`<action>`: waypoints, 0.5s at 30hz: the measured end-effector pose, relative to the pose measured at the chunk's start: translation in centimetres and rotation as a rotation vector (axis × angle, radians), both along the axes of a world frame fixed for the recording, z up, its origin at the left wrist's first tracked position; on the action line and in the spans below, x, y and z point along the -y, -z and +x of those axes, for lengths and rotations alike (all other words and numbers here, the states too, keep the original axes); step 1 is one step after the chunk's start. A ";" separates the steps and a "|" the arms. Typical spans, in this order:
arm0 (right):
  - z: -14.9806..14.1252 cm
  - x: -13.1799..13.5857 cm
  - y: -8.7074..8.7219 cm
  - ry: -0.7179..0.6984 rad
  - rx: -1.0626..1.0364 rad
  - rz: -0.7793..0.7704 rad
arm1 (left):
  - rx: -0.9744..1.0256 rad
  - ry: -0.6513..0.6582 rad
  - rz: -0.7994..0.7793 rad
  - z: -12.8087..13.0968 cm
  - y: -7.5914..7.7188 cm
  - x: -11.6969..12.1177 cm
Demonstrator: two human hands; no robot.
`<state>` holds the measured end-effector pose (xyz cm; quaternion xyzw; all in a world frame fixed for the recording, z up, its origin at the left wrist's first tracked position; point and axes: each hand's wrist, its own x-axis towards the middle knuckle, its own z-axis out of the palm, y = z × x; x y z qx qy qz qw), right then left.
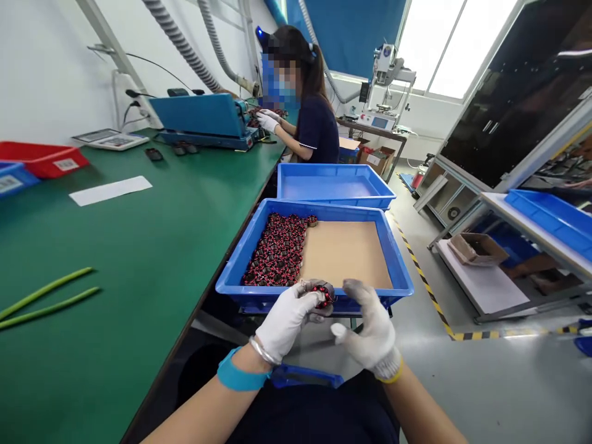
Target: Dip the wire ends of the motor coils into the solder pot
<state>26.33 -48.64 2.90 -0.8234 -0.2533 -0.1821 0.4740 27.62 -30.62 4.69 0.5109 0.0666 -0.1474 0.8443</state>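
Green worktop runs left of the blue tray. At the tray's near edge, the left hand, gloved, curls its fingers around a small red-and-black wound part. Right of it, the right hand is partly open, thumb and fingers apart, holding nothing visible. Inside the tray, similar parts pack the left side, beside bare cardboard. Beyond the tray sits another blue tray.
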 end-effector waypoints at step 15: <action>0.6 -2.8 0.0 0.082 -0.413 -0.066 | -0.004 -0.216 0.123 -1.3 2.4 -0.4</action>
